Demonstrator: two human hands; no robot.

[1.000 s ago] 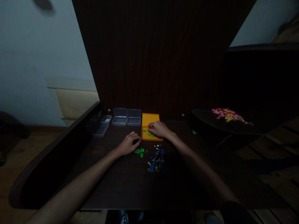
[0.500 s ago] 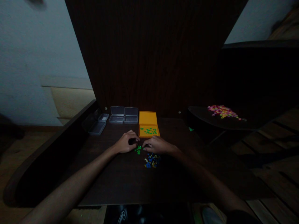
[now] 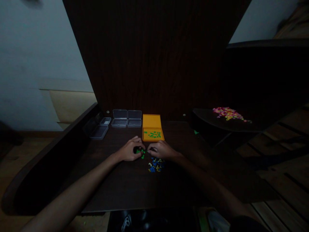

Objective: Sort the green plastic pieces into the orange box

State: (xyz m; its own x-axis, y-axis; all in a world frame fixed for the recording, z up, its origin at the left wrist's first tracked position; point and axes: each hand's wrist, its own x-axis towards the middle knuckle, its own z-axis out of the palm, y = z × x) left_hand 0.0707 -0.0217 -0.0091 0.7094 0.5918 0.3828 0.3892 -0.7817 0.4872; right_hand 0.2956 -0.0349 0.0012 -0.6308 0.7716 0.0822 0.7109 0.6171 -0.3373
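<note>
My left hand (image 3: 131, 150) rests on the dark tabletop, its thumb and fingers curled round a small heap of green plastic pieces (image 3: 142, 156). Some of those pieces show between thumb and fingertips. Just to the right, my right hand (image 3: 161, 149) has its thumb and forefinger pinched together, fingertips pointing at the green heap; anything between them is too small and dark to name. Below the right hand lies a pile of blue and yellow pieces (image 3: 155, 165), partly under its shadow. Right behind both hands an open yellow box (image 3: 152, 121) holds scattered flat green pieces (image 3: 154, 134).
Clear plastic cases (image 3: 127, 122) stand open at the back left, with another clear case (image 3: 99, 132) by the left side panel. A pile of pink and yellow pieces (image 3: 228, 113) lies on a raised shelf (image 3: 205, 117) at right. One green scrap (image 3: 196, 132) lies below it.
My left hand's thumb and fingers have moved in round the green heap, which now shows between them. My right hand stays pinched beside it. The whole view has shifted slightly.
</note>
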